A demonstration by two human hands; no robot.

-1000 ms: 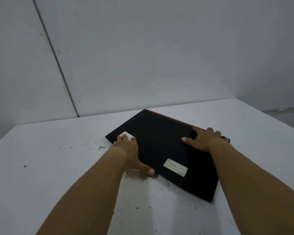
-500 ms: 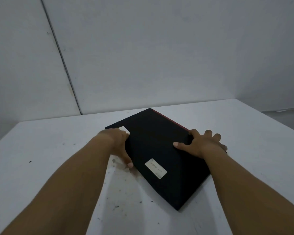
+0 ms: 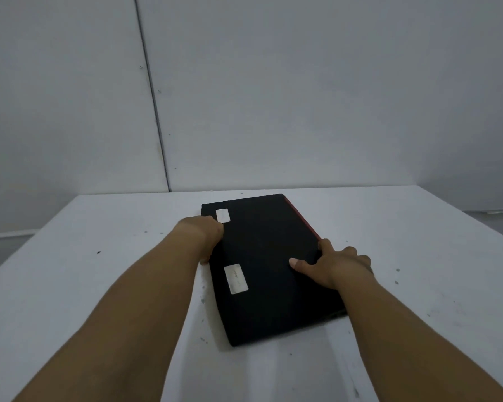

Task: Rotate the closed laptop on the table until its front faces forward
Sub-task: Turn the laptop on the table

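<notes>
Head cam is looking down at a closed black laptop (image 3: pixel 270 265) lying flat on a white table (image 3: pixel 99 285), roughly mid-table and near the back wall (image 3: pixel 273 97). Right now its long sides run away from the person and a short end points at them, so unless the front is on one of those short ends, I'd say the rotation isn't finished. There's a red strip (image 3: pixel 302 219) down the right long edge, and two pale stickers on the lid: a small one (image 3: pixel 223 215) near the far left corner and a bigger one (image 3: pixel 235 278) closer in. The left hand (image 3: pixel 206 235) is curled over the left long edge up near the far corner, fingers wrapped down the side, though you can't really see the fingertips. The right hand (image 3: pixel 336 266) clasps the right long edge about midway, thumb lying flat on the lid and the other fingers hooked over the edge. So both hands are closed on the laptop. Handling-wise, I'd guess it's a rigid slab with some weight, which won't flex, and the smooth tabletop should let it slide and pivot without lifting. Opposite long edges are a sensible place to hold, since pushing one side and pulling the other gives the twist. Only worries: the lid looks smooth, so flat palms could slip, and there's some grit on the table (image 3: pixel 204 339) that could scuff the underside.
</notes>
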